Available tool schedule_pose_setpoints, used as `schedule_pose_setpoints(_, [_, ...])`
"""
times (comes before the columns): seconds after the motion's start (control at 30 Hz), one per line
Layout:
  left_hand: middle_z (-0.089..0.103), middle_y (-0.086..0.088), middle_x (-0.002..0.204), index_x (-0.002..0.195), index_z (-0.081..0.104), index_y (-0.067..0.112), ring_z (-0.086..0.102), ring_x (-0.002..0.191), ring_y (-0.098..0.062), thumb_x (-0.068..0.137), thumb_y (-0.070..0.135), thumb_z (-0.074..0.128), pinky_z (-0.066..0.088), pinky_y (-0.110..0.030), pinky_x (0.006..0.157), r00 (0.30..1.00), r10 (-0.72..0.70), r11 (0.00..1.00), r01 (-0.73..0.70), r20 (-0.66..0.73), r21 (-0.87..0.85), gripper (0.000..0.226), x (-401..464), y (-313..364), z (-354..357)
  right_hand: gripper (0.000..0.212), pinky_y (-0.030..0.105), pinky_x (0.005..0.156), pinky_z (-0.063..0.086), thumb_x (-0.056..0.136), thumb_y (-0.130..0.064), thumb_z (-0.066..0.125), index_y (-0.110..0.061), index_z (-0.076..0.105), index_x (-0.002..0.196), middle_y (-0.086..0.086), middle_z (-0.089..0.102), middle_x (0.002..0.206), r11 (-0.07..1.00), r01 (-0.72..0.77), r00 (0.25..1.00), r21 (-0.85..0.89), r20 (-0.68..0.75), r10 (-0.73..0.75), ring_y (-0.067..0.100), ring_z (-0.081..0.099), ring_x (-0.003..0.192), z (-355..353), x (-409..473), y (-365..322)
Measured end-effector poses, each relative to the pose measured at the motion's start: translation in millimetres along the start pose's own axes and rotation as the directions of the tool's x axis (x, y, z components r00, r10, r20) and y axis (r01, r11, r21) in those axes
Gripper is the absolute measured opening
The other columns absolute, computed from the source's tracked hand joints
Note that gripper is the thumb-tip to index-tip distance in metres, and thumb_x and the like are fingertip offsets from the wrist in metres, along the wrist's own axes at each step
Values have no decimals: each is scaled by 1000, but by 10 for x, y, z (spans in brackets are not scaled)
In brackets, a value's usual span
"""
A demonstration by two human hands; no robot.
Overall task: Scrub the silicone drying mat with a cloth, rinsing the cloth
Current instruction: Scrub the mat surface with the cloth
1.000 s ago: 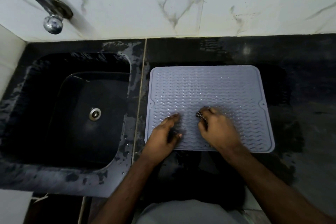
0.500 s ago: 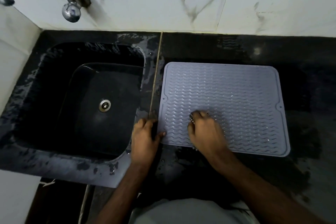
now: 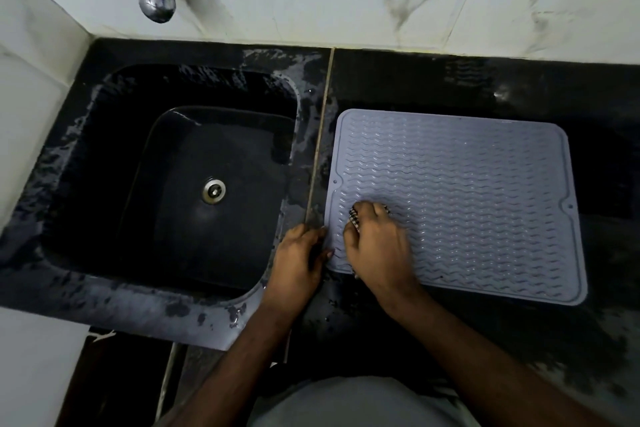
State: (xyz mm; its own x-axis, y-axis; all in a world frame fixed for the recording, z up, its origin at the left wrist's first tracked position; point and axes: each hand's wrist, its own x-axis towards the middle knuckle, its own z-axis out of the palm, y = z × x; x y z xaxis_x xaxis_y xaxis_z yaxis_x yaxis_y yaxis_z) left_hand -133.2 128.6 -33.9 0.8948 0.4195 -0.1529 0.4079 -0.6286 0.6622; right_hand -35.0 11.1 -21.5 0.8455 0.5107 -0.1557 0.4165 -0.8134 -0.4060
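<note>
Head view: the black rectangular sink basin (image 3: 166,184) holds only a round metal drain (image 3: 214,191). The grey ribbed silicone drying mat (image 3: 467,204) lies flat on the wet black desk (image 3: 450,83). The right hand (image 3: 377,246) has its fingers (image 3: 363,210) clenched on a checked cloth (image 3: 354,217) at the mat's near-left area. The left hand (image 3: 298,260) has relaxed fingers touching the mat's left edge.

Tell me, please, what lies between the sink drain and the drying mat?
In the head view, between the drain and the mat lie the dark basin wall, the wet sink rim and a thin pale counter seam. No loose object.
</note>
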Motion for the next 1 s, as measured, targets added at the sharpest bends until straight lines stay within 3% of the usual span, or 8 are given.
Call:
schedule_pose_setpoints(0.13, [66, -10, 105, 118, 72, 7, 64, 99, -26, 82, 4, 78, 48, -30, 90, 1000, 17, 1000, -17, 18, -16, 37, 31, -4, -29, 26, 39, 74, 48, 91, -26, 55, -12, 56, 113, 10, 61, 109, 997, -28, 999, 69, -14, 29, 32, 63, 94, 37, 67, -84])
schedule_pose_setpoints(0.3, [66, -7, 98, 114, 74, 10, 62, 92, -21, 82, 2, 75, 39, -16, 80, 999, 36, 999, -36, 17, -9, 32, 45, 5, -66, 30, 39, 77, 49, 91, -27, 56, -15, 51, 117, 7, 61, 113, 999, -9, 1000, 53, -24, 10, 30, 64, 95, 103, 89, -183])
schedule_pose_setpoints(0.5, [63, -10, 91, 94, 69, 3, 61, 86, -28, 79, -4, 71, 32, -18, 73, 1000, -23, 999, 23, 18, 31, 16, 4, 11, -47, 31, 38, 81, 50, 89, -25, 59, -15, 56, 118, 5, 64, 114, 989, 9, 1000, 148, -20, -6, 29, 65, 99, 159, 119, -326])
schedule_pose_setpoints(0.73, [65, -7, 108, 116, 67, 9, 59, 101, -20, 85, 12, 77, 41, -23, 88, 998, -65, 998, 65, -22, 0, 33, -13, 28, -40, 37, 39, 92, 52, 95, -26, 58, -18, 56, 130, 3, 63, 126, 943, 45, 999, 331, -43, -32, 25, 62, 111, -42, 85, -136])
schedule_pose_setpoints(0.87, [64, -2, 104, 113, 68, 12, 58, 99, -18, 84, 17, 79, 47, -32, 90, 994, -103, 995, 103, -41, -15, 31, -16, 77, -30, 45, 38, 86, 54, 96, -35, 58, -22, 48, 138, 0, 56, 132, 967, 106, 989, 231, -124, -79, 19, 60, 109, -248, -123, 253])
schedule_pose_setpoints(1.0, [66, 1, 95, 110, 70, 13, 61, 89, -16, 82, 13, 81, 50, -30, 83, 983, -171, 985, 167, -74, -51, 30, -36, 120, 6, 35, 41, 82, 56, 88, -17, 70, -20, 67, 123, 5, 59, 114, 940, 335, 924, -69, -172, -342, 27, 59, 98, -300, -200, 521])
